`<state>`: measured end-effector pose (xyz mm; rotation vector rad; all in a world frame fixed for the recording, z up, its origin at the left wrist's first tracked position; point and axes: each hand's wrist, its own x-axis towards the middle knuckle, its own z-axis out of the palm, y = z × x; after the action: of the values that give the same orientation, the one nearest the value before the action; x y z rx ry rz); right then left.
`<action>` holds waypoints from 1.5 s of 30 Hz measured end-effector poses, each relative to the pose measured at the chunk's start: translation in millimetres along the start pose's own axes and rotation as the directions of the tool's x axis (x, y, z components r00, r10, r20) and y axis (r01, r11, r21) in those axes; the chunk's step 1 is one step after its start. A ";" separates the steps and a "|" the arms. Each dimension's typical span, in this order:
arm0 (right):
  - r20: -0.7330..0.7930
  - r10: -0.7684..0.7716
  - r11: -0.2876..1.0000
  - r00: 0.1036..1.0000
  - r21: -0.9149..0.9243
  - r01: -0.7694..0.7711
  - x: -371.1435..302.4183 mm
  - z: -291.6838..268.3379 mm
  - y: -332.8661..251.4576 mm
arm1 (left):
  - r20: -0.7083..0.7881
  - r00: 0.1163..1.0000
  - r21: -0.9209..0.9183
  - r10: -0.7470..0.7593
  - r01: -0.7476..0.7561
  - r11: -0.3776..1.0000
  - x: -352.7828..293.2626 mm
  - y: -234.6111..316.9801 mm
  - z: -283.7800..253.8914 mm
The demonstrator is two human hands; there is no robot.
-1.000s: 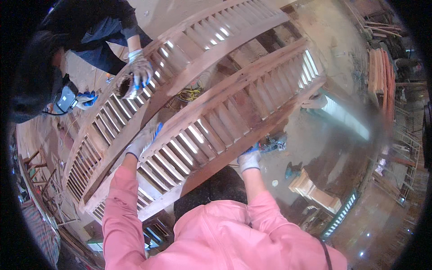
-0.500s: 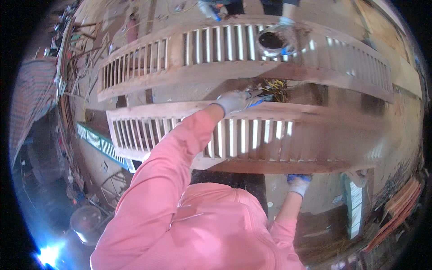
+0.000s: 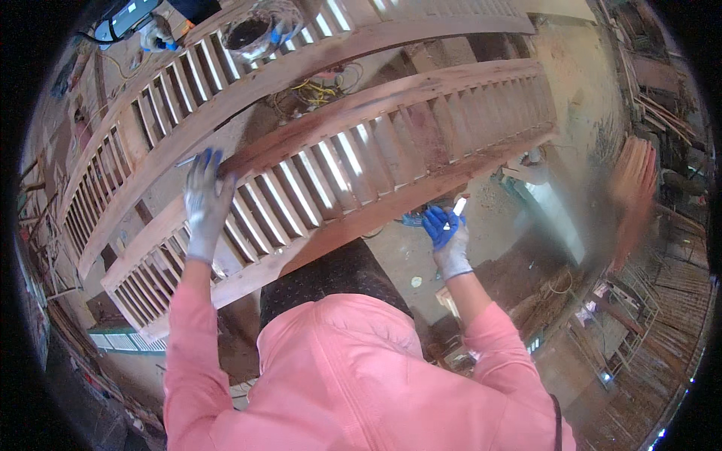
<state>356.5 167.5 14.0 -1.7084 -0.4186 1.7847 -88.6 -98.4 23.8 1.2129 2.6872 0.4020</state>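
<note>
A wooden slatted panel (image 3: 361,207) lies slantwise in front of me. My left hand (image 3: 204,203), in a white glove with blue fingertips, reaches over its far rail toward the left. A thin grey tool (image 3: 185,160) sticks out from under those fingertips; its grip is hidden. Off the panel's near edge at the right, my right hand (image 3: 449,244) is turned with the blue palm showing. Its fingers are curled round a small white piece (image 3: 458,207), whose kind I cannot make out. A dark object (image 3: 414,219) is partly visible beside its fingers.
A second slatted panel (image 3: 301,64) lies beyond. A co-worker's gloved hand (image 3: 282,22) holds a round container (image 3: 252,34) there; another gloved hand (image 3: 156,34) is farther left. Yellow cord (image 3: 316,92) lies between the panels. Reddish boards (image 3: 632,195) are stacked at the right.
My view has swung right, so the panels slant now. My left hand has moved left along the far rail. My right hand has come away from the near rail, palm showing, with the white piece visible.
</note>
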 end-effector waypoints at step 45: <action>0.795 0.604 0.539 0.044 -0.449 0.713 -386.2 365.0 389.5 | -0.573 0.052 -0.457 -0.818 0.808 0.372 -512.5 -311.4 -22.0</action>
<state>-97.4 -299.6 113.3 -0.0947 -2.4059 2.6437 21.3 -685.7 -31.3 -0.9723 3.3590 0.8070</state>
